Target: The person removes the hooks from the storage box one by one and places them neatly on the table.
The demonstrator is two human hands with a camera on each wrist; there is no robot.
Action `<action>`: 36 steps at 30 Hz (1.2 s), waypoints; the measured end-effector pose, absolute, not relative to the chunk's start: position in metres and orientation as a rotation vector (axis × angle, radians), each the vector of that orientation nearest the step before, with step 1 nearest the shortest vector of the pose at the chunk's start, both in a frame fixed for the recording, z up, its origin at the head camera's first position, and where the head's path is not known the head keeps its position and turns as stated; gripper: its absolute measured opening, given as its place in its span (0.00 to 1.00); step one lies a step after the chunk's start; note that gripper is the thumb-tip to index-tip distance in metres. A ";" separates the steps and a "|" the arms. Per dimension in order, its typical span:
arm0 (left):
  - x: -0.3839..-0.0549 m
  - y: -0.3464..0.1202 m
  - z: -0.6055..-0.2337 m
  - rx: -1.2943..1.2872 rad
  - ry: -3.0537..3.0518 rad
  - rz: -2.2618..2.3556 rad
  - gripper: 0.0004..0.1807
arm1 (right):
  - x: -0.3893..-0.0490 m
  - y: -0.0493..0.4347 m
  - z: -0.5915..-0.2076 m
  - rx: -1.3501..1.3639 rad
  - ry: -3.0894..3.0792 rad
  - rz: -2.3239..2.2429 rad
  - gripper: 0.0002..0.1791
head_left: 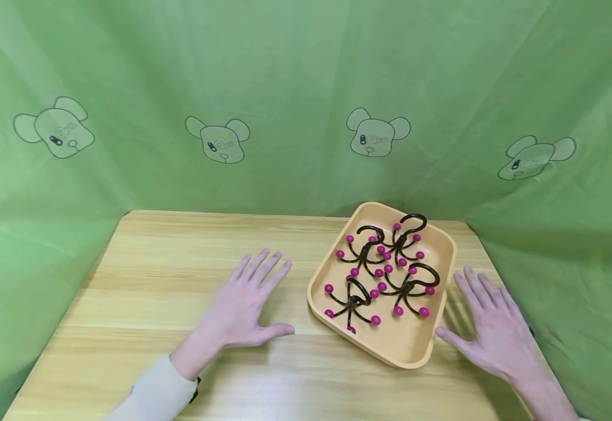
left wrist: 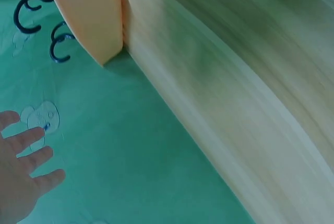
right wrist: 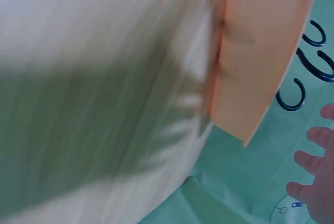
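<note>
My left hand (head_left: 240,304) is spread with straight fingers over the table, left of an orange tray (head_left: 395,345), and holds nothing. On the tray's other side is my right hand (head_left: 495,333), also spread, its thumb tip right at the tray's rim. Several black hooked hangers with magenta ball tips lie in the tray: one at the back (head_left: 401,241), one at the left (head_left: 365,252), one at the right (head_left: 406,287) and one in front (head_left: 353,301). In the left wrist view black hooks (left wrist: 26,10) rise above the tray wall (left wrist: 94,15).
The wooden table (head_left: 179,240) has rounded back corners. A green curtain (head_left: 295,70) printed with mouse-like heads hangs behind it and along both sides. The tray stands at an angle at the table's back right, with its back corner near the rear edge.
</note>
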State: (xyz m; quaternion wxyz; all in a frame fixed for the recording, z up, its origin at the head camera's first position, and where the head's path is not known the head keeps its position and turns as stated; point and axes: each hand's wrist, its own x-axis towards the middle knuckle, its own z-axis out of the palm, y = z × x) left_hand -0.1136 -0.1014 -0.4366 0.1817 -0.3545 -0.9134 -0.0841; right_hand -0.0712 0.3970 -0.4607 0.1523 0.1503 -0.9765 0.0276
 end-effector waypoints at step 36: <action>-0.146 0.006 -0.437 -1.231 -2.530 -0.107 0.43 | -0.072 0.399 -0.500 0.427 -2.858 0.152 0.58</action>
